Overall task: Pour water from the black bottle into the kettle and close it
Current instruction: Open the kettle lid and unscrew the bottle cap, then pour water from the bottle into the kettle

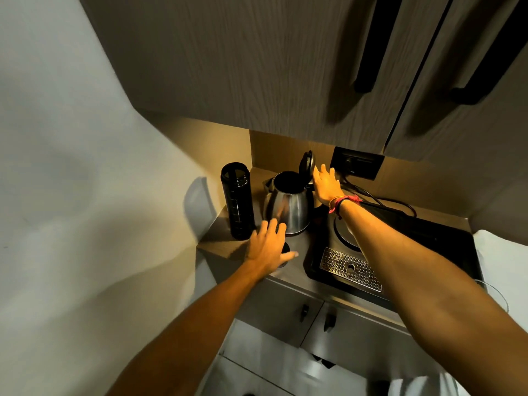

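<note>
A tall black bottle (237,201) stands uncapped on the counter's left end. Right of it sits a steel kettle (288,207) with its black lid (306,164) tipped up and its mouth open. My left hand (270,247) hovers flat in front of the kettle with fingers spread, over a small round black object (285,248) that looks like the bottle's cap. My right hand (325,184) reaches in behind the kettle, fingers apart, close to the raised lid and the handle. Neither hand holds anything.
A black tray (428,252) with a round kettle base (347,238) and a perforated metal drip grate (350,270) fills the counter's right side. A black wall socket (357,162) with a cable sits behind. Cupboards hang low overhead, and a wall bounds the left.
</note>
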A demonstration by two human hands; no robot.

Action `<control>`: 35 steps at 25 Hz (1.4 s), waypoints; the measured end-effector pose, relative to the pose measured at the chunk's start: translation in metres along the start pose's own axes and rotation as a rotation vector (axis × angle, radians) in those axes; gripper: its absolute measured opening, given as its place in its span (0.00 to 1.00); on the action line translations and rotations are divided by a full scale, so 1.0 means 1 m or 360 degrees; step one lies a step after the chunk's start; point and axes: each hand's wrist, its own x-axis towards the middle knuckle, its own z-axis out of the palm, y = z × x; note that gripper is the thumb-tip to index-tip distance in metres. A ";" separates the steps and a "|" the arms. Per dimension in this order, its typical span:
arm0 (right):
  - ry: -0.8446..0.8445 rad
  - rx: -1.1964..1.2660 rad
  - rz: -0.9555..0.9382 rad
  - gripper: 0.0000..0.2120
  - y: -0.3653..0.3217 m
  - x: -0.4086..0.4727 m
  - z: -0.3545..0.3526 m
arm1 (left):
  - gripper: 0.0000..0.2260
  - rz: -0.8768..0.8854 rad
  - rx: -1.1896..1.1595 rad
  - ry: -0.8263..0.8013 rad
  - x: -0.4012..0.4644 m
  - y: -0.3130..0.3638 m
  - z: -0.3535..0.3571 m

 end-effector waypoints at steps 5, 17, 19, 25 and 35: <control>0.0015 0.0006 0.0004 0.31 0.002 0.000 0.002 | 0.27 0.0088 0.0065 0.1066 0.031 -0.038 -0.078; 0.0069 -0.0019 -0.0003 0.28 0.003 0.003 0.004 | 0.42 -0.0952 -0.1663 0.0763 0.043 -0.085 -0.067; 0.0072 -0.0068 -0.0005 0.28 0.004 0.004 0.004 | 0.39 -0.0979 -0.1648 0.0800 0.043 -0.081 -0.060; 0.0047 -0.0121 0.0001 0.27 0.003 0.004 0.003 | 0.32 -0.0731 -0.1402 0.0884 0.041 -0.073 -0.059; 0.0021 0.0044 0.0075 0.25 0.001 -0.001 -0.004 | 0.37 -0.0453 -0.0171 0.0341 0.063 -0.058 -0.091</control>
